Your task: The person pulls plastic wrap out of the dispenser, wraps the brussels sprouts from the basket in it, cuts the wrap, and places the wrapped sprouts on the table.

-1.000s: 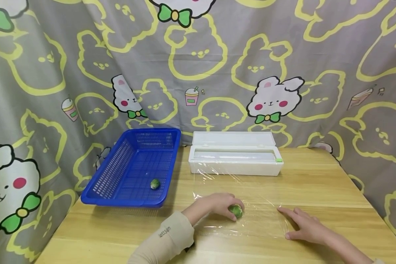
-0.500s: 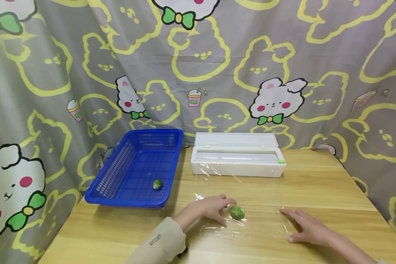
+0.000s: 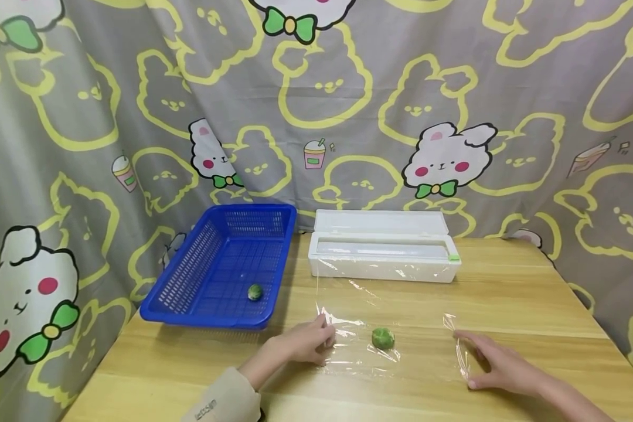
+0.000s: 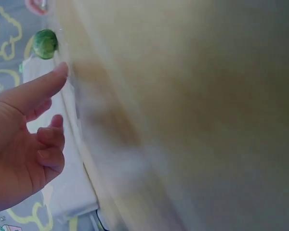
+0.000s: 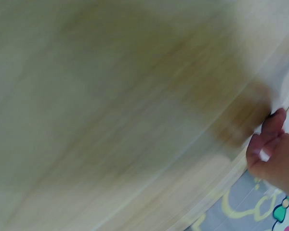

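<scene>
At film (image 3: 356,328) edges, hands (image 3: 308,343) (image 3: 501,366) apart, sprout (image 3: 383,338) between

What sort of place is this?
Perhaps a curtained-off corner set up for handwork: a cartoon-patterned curtain hangs behind a wood-grain table, which holds a blue basket and clear film spread before an open white box.

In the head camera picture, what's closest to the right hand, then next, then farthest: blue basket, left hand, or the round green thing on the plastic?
From the right hand:
1. Round green thing, on the plastic, to its left.
2. Left hand, farther left.
3. Blue basket, farthest left.
</scene>
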`<state>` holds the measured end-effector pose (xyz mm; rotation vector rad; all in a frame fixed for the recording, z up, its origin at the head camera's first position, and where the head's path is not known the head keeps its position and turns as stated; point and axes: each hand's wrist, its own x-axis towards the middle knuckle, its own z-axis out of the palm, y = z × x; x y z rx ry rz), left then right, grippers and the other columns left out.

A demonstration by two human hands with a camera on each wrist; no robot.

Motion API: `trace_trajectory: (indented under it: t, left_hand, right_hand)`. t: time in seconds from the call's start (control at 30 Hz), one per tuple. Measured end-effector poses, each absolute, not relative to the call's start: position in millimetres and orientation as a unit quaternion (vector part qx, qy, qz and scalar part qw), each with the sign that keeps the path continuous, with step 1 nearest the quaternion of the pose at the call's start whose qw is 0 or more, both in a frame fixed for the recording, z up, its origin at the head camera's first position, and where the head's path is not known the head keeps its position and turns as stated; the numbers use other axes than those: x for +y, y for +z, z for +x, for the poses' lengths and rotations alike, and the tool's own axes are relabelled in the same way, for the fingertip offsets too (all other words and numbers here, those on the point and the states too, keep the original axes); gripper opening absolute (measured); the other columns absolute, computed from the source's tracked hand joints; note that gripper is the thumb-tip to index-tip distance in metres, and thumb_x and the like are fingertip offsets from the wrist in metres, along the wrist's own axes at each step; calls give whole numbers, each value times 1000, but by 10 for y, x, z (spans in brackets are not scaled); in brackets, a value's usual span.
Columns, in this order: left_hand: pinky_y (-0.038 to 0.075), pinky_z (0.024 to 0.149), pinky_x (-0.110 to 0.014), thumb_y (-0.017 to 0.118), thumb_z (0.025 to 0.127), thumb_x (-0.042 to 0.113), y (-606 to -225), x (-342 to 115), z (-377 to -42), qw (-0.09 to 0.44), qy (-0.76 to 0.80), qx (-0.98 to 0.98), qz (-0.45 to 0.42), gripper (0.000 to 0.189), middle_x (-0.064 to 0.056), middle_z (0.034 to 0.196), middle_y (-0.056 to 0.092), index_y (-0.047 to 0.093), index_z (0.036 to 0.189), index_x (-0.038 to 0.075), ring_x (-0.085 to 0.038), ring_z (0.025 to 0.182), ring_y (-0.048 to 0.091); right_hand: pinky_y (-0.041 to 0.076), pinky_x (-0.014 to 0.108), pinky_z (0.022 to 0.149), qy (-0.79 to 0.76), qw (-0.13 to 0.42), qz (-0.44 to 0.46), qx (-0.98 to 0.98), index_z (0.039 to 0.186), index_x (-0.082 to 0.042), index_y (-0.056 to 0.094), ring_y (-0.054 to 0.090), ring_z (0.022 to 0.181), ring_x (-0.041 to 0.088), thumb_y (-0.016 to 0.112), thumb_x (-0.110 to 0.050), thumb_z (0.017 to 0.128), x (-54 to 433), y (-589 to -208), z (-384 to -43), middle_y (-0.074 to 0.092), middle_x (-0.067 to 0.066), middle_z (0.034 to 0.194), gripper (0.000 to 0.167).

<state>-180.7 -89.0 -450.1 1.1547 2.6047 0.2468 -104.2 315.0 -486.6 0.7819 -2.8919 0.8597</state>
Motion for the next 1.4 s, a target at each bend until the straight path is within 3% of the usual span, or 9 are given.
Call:
trace_trajectory:
  t: [0.13, 0.27, 0.4, 0.6, 0.83, 0.97, 1.1, 1.27, 1.4]
  left_hand:
    - [35, 55, -15, 75, 71, 29, -4473, -977, -1757, 149, 66, 898, 409, 29, 10, 81, 37, 48, 80, 22, -2, 63, 38]
    - [36, 56, -15, 74, 71, 35, -4435, -1029, -1683, 158, 51, 897, 409, 28, 10, 82, 40, 53, 83, 21, -1, 65, 40]
    - [37, 56, -14, 73, 72, 35, -4467, -1062, -1591, 128, 29, 898, 420, 28, 9, 86, 42, 55, 88, 21, 0, 64, 42]
    - [41, 52, -13, 70, 77, 26, -4528, -1028, -1477, 46, 5, 901, 432, 18, 4, 86, 46, 56, 86, 19, -3, 61, 48]
    - [42, 49, -15, 61, 86, 22, -4566, -957, -1418, -8, -13, 909, 417, 9, 3, 78, 49, 62, 80, 15, -7, 58, 51]
    - [37, 47, -13, 59, 87, 21, -4549, -959, -1444, -7, 8, 908, 418, 10, 5, 72, 49, 61, 79, 15, -5, 55, 46]
    - [36, 49, -11, 59, 87, 16, -4519, -986, -1500, 20, 56, 909, 413, 7, 7, 68, 50, 55, 80, 14, -3, 56, 44]
    - [35, 46, -13, 53, 91, 14, -4502, -1023, -1593, 41, 92, 915, 392, 10, 7, 60, 46, 50, 81, 13, -4, 51, 42]
    - [34, 42, -17, 50, 92, 14, -4491, -1041, -1655, 28, 91, 919, 382, 13, 5, 58, 44, 45, 80, 13, -7, 49, 42]
  right_hand:
    - [32, 18, 56, 356, 18, 303, -884, 136, 1, 32, 39, 74, 2, 76, -19, 71, 3224, -4891, -1040, 44, -4, 85, 80]
    - [34, 16, 61, 336, 26, 300, -892, 134, -3, 37, 40, 80, 1, 75, -22, 72, 3256, -4867, -985, 45, -4, 95, 76]
    - [29, 14, 59, 261, 81, 320, -907, 113, -15, 57, 36, 77, -4, 76, -34, 68, 3217, -4865, -942, 43, -11, 92, 53]
    - [24, 17, 57, 222, 91, 359, -902, 93, -26, 60, 31, 78, -4, 74, -32, 70, 3196, -4917, -948, 39, -16, 90, 28]
    - [32, 16, 60, 218, 147, 370, -891, 78, -33, 58, 35, 81, -2, 77, -20, 68, 3134, -4950, -1005, 43, -16, 91, 25]
    - [31, 6, 74, 238, 161, 365, -886, 77, -35, 58, 43, 88, 0, 77, -14, 68, 3101, -4971, -991, 54, -11, 94, 29]
    - [26, 0, 87, 286, 128, 340, -887, 85, -31, 62, 52, 100, 1, 71, -8, 75, 3095, -4945, -977, 64, -5, 99, 28]
    - [42, 9, 77, 346, 59, 297, -888, 93, -20, 62, 56, 96, -2, 59, -3, 86, 3105, -4861, -998, 66, -4, 96, 18]
    - [46, 16, 69, 381, 10, 261, -887, 90, -14, 55, 55, 86, -3, 50, -5, 92, 3118, -4815, -1036, 65, -7, 90, 11]
